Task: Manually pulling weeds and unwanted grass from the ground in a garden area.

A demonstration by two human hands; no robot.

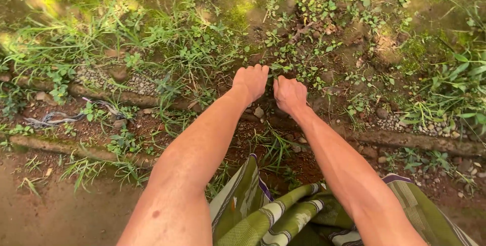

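Note:
Both my bare arms reach forward over weedy ground. My left hand (251, 80) and my right hand (289, 94) are side by side, fingers curled down into small leafy weeds (283, 68) growing from red-brown soil. The fingertips are hidden among the leaves, so what they hold is unclear. A small stone (258, 112) lies just under the two wrists.
A crumbling concrete edge (121, 96) with gravel runs left to right, continuing at the right (420, 139). A frayed grey cord (50, 119) lies at the left. Thick grass (187, 43) grows beyond. Green striped cloth (273, 215) drapes over my lap. Bare dirt (61, 210) is lower left.

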